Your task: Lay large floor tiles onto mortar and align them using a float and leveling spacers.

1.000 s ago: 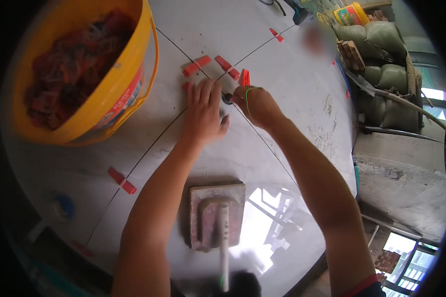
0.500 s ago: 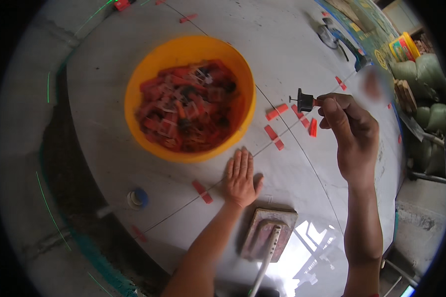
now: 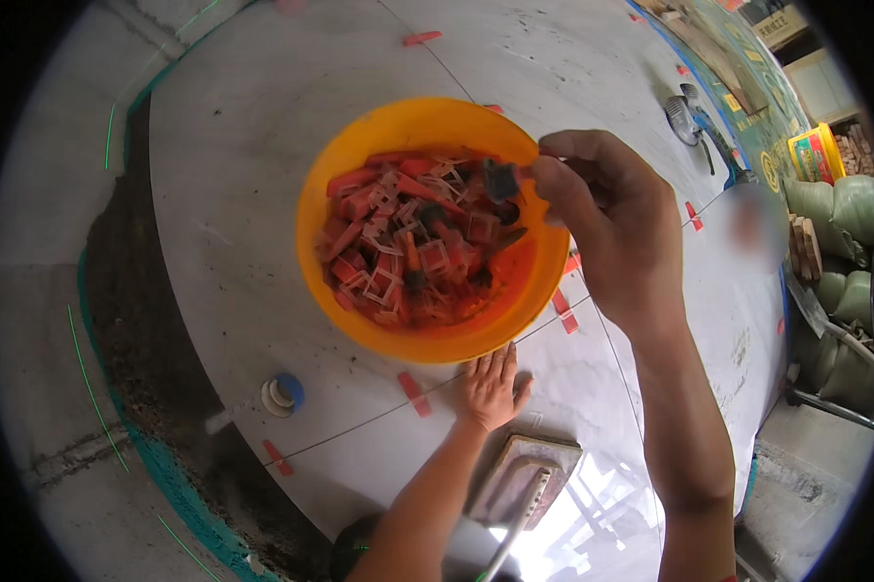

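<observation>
A yellow bucket (image 3: 427, 344) holds red tile wedges (image 3: 355, 204), clear plastic tile clips (image 3: 434, 257) and a few black pieces. Over its right rim my right hand (image 3: 607, 213) pinches a tile levelling pin (image 3: 501, 180) by its red end. The pin's black head is above the bucket's contents, somewhat blurred. Just below the bucket's near edge, my left hand (image 3: 493, 388) lies flat on the pale tiles (image 3: 253, 194), palm down and fingers stretched out. The bucket partly hides its fingertips. Red wedges (image 3: 565, 310) sit on the tile joint right of the bucket.
A float-like pad with a pale handle (image 3: 529, 475) lies near my left forearm. Tape rolls (image 3: 283, 395) lie at the left. A dark gap (image 3: 156, 281) runs along the left tile edge. A blue-handled suction cup (image 3: 689, 121) and full sacks (image 3: 835, 209) are at the right.
My right hand has moved left with the levelling pin, from over the tiles to above the bucket's right side. My left hand stays flat. The whole view has shifted slightly.
</observation>
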Demonstrator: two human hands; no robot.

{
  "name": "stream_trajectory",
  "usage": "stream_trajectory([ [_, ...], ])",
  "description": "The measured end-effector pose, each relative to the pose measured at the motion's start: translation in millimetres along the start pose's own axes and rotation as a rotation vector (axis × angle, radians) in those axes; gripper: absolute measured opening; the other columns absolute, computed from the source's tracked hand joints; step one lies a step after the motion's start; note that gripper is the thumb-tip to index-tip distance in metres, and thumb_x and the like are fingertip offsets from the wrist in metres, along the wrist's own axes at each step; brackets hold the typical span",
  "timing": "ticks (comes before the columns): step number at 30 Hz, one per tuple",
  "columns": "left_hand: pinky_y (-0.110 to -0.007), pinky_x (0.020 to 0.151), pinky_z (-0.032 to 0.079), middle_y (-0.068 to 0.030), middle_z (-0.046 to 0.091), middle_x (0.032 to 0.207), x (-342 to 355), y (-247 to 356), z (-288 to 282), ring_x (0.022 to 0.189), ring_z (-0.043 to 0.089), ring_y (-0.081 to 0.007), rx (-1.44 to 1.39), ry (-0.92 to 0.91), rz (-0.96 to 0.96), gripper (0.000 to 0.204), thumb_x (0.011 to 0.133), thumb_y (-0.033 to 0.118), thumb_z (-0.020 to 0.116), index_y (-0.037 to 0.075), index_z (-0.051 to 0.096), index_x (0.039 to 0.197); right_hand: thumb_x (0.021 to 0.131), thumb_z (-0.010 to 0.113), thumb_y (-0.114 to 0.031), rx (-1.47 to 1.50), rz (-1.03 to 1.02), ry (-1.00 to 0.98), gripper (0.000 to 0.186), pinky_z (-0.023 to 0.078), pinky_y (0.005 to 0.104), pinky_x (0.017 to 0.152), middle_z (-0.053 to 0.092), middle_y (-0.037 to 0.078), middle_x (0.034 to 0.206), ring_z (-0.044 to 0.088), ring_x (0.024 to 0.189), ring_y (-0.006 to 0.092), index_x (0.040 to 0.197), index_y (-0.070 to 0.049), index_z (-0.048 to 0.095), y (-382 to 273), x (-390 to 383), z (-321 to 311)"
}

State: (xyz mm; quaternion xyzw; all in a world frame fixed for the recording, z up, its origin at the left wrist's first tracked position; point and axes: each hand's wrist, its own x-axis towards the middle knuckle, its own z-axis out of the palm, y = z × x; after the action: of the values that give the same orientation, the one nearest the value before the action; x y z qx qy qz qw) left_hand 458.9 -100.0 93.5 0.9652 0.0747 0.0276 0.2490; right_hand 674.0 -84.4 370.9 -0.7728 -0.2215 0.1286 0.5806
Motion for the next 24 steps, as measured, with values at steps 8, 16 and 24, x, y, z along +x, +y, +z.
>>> stream_trajectory([
  [8,-0.056,0.117,0.037,-0.0196,0.05,0.157,-8.4,-0.4,15.6,0.143,0.049,-0.0371,-0.054,-0.006,-0.047,0.075,0.093,0.051,0.064,-0.001,0.054,0.146,0.1,0.07,-0.018,-0.671,0.049,-0.325,0.026,0.057,0.0372,0.081,0.075,0.019,0.096,0.075,0.087,0.028,0.116,0.003,0.067,30.0,19.1,53.1],
  [16,-0.056,0.109,0.041,-0.022,0.049,0.157,-6.5,0.4,12.5,0.136,0.053,-0.0395,-0.052,-0.019,-0.046,0.076,0.092,0.05,0.066,0.001,0.052,0.149,0.1,0.068,-0.014,-0.596,-0.031,-0.246,0.016,0.058,0.0399,0.08,0.076,0.019,0.098,0.075,0.087,0.0328,0.107,0.0,0.068,2.1,5.1,29.3],
  [24,-0.058,0.126,0.024,-0.0286,0.041,0.162,-1.6,-1.7,13.1,0.155,0.034,-0.0439,-0.097,0.041,-0.003,0.077,0.091,0.041,0.067,-0.009,0.049,0.146,0.097,0.069,-0.011,-0.163,0.229,0.086,0.014,0.057,0.0333,0.075,0.074,0.012,0.088,0.075,0.079,0.0208,0.108,-0.002,0.066,39.9,-72.1,-55.3],
])
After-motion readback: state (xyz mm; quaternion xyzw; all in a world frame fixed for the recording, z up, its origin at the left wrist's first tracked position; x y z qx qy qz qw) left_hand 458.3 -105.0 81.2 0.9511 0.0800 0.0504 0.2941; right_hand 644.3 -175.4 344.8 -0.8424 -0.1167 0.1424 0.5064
